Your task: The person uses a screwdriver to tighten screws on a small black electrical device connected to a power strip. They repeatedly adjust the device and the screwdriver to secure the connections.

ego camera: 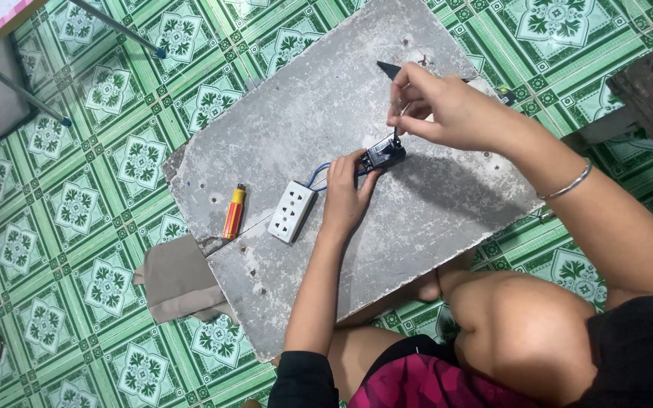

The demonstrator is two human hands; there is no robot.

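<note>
I look down on a grey slab [289, 121] lying on a green patterned tile floor [77, 249]. Near the slab's middle sits a small black electrical component [384, 154]. My left hand [348, 195] rests on the slab just below it, fingers [362, 161] together and clamped on the component's near side, steadying it. My right hand [436, 108] hovers above the component, closer to the slab's far edge; its fingers are pinched shut on a thin dark tool [397, 133], held nearly upright with the tip meeting the component's top. A dark pointed part [389, 70] projects beyond the right hand towards the far edge; I cannot tell what it is. A metal bangle [565, 186] circles the right wrist.

Blue wires [319, 175] run from the component to a white multi-socket outlet [292, 211], which lies flat just left of the left hand. An orange-and-yellow tester screwdriver [233, 213] lies further left, near the slab's left edge and well apart from the outlet. A folded brown cloth [181, 281] lies on the floor, touching the slab's near-left corner.
</note>
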